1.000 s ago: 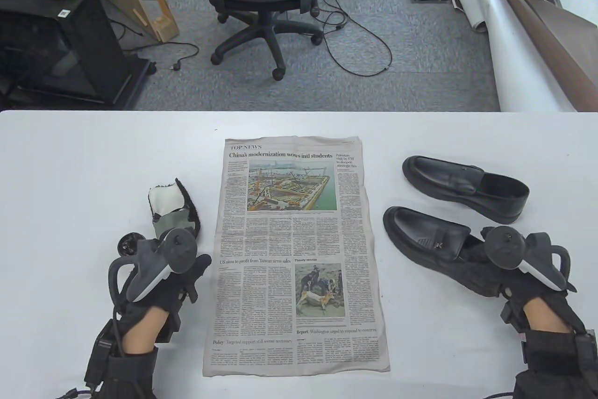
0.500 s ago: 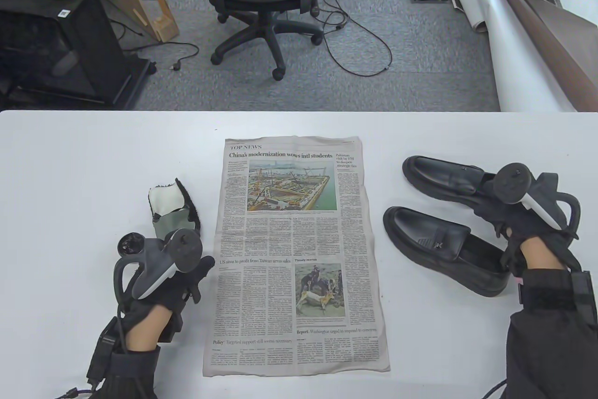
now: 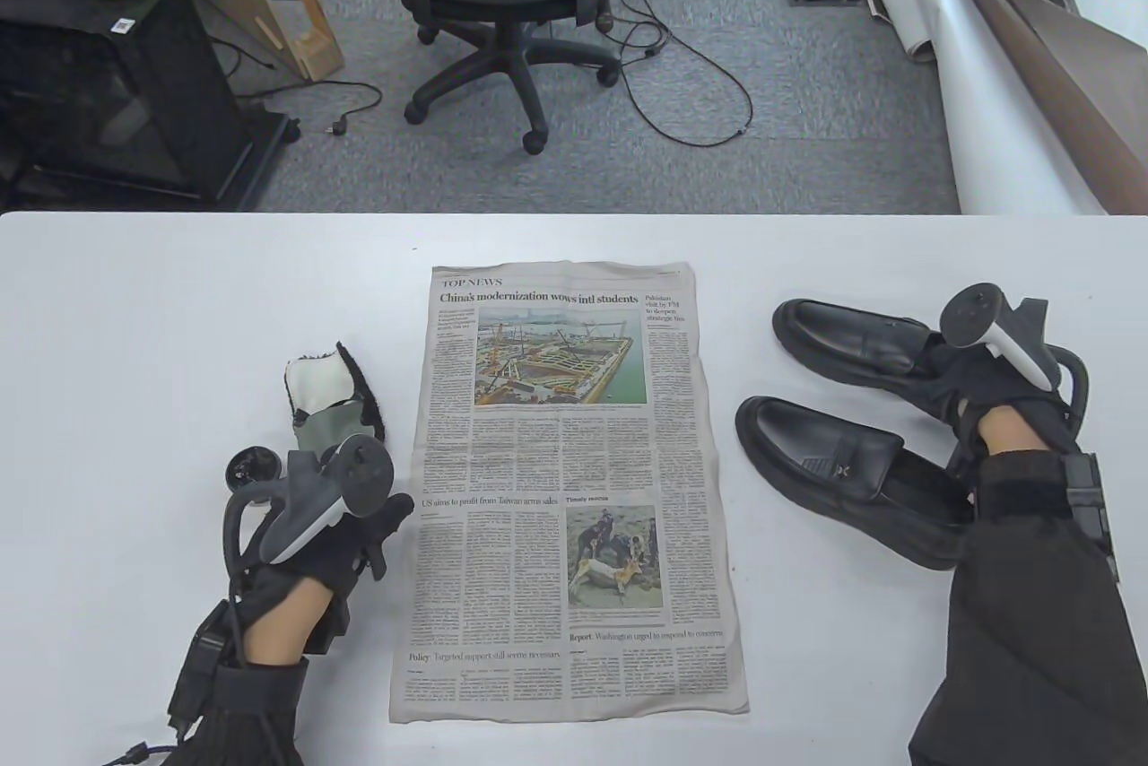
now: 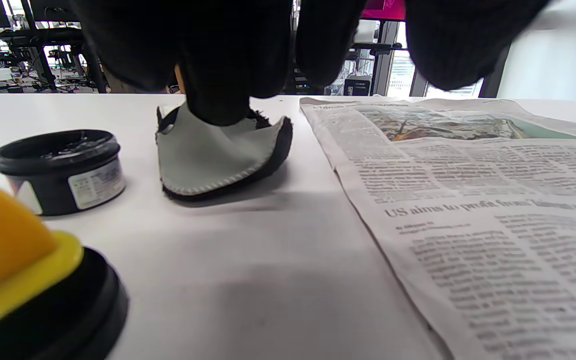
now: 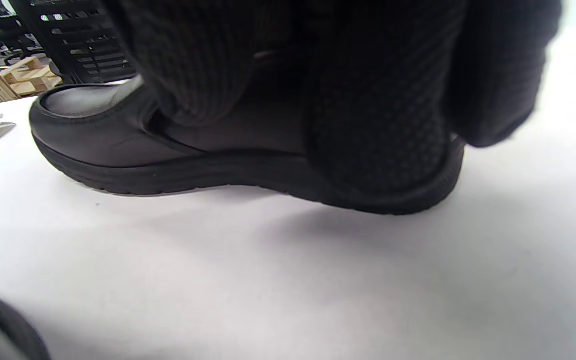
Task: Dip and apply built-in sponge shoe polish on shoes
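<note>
Right hand (image 3: 982,376) grips the heel end of the far shoe (image 3: 861,344), fingers (image 5: 378,125) wrapped over its side and down onto the sole edge. Left hand (image 3: 332,533) rests at near left, holding nothing visible; whether its fingers are spread or curled cannot be told. Table (image 3: 134,335) carries a newspaper (image 3: 565,488) at centre. Near shoe (image 3: 834,461) lies right of it. Polishing mitt (image 4: 218,155) lies left of the paper, beside the open polish tin (image 4: 60,170). The sponge lid (image 4: 28,280) sits nearest the left wrist camera.
</note>
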Demonstrator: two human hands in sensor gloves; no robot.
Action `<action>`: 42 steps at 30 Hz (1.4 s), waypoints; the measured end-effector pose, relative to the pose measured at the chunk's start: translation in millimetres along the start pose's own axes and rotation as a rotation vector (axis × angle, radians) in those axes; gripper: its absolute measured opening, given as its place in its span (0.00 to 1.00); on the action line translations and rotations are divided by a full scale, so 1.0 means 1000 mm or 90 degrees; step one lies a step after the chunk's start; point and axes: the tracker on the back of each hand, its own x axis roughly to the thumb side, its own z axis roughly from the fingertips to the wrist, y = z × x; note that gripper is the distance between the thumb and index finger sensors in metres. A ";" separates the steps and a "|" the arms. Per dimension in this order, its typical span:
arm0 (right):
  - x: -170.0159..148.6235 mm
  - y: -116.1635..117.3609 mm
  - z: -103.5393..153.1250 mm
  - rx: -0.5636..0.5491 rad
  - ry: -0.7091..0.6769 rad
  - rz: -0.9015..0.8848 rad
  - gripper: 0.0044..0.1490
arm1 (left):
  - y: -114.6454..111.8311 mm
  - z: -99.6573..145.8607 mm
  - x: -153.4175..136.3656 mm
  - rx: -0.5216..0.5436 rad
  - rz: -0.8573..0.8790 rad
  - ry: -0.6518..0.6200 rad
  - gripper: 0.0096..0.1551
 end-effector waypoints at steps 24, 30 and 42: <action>0.051 -0.055 0.073 -0.236 -0.140 -0.004 0.26 | 0.000 0.003 0.002 -0.006 -0.014 0.002 0.41; 0.101 -0.051 0.151 -0.326 -0.318 -0.013 0.26 | 0.007 0.008 0.001 0.034 -0.015 0.008 0.40; 0.164 0.043 0.220 -0.320 -0.516 -0.010 0.26 | 0.018 0.016 -0.019 0.112 0.016 0.054 0.38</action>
